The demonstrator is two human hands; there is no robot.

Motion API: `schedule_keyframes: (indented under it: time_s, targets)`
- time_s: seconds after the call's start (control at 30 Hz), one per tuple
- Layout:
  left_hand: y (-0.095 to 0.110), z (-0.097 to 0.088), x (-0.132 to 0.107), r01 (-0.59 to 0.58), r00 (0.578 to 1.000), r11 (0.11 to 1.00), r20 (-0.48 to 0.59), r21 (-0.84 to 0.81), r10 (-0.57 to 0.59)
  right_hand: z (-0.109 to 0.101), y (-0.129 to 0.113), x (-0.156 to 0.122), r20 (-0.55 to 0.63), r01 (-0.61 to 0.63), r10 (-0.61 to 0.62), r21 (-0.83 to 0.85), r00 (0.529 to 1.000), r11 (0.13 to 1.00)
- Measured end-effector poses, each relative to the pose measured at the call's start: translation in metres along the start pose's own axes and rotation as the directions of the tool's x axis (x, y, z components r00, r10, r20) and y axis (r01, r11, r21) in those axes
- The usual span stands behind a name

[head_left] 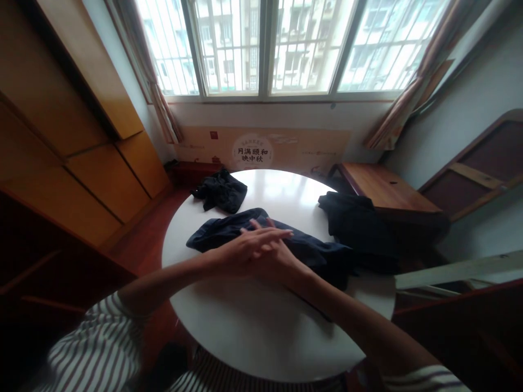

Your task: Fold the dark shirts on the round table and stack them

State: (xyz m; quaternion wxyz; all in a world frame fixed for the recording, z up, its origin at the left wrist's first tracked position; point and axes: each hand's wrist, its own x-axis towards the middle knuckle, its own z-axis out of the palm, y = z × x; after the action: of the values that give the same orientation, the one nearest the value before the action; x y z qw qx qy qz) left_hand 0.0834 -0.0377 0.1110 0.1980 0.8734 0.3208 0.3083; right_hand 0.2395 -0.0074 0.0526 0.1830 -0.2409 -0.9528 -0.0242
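Observation:
My left hand [257,242] and my right hand [278,258] meet above the middle of the round table, one crossing the other, fingers stretched out. Neither visibly grips anything. Behind and below them a dark navy garment [220,230] lies spread across the white tabletop [245,326], partly covered by my hands and right forearm. Whether my fingers touch the cloth cannot be made out. A crumpled black garment [226,191] lies at the table's far left. Another dark garment [353,220] sits at the right edge and hangs over it.
A wooden desk [384,188] stands beyond the table on the right, near a leaning framed panel [482,163]. Wooden cabinets [106,185] line the left side. Barred windows [265,49] and a printed banner [294,144] are at the back.

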Motion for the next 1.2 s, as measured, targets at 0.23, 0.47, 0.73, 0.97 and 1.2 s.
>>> schedule_keyframes:
  time_s: [0.23, 0.47, 0.73, 0.97, 1.2]
  targets:
    - [-0.114, -0.060, -0.080, 0.367, 0.900, 0.809, -0.396, 0.459, -0.184, 0.002, 0.063, -0.014, 0.210, -0.303, 0.277, 0.101, 0.938, 0.948]
    - [-0.197, -0.066, -0.135, 0.346, 0.938, 0.797, -0.163, 0.495, -0.307, -0.019, 0.091, -0.022, -0.056, -0.523, 0.630, 0.503, 0.774, 0.688]
    - [-0.182, -0.030, -0.065, 0.197, 0.979, 0.970, -0.078, 0.145, -0.188, -0.013, 0.101, -0.036, -0.023, -0.309, 0.312, 0.097, 0.950, 0.946]
    - [-0.173, -0.013, -0.054, 0.160, 0.979, 0.987, -0.133, 0.032, -0.154, -0.019, 0.096, -0.035, 0.063, -0.156, 0.142, 0.376, 0.988, 0.914]
    - [-0.156, -0.039, -0.057, -0.045, 0.630, 0.850, -0.676, -0.525, -0.384, -0.053, 0.105, -0.046, -0.013, -0.305, 0.556, 0.826, 0.831, 0.474]
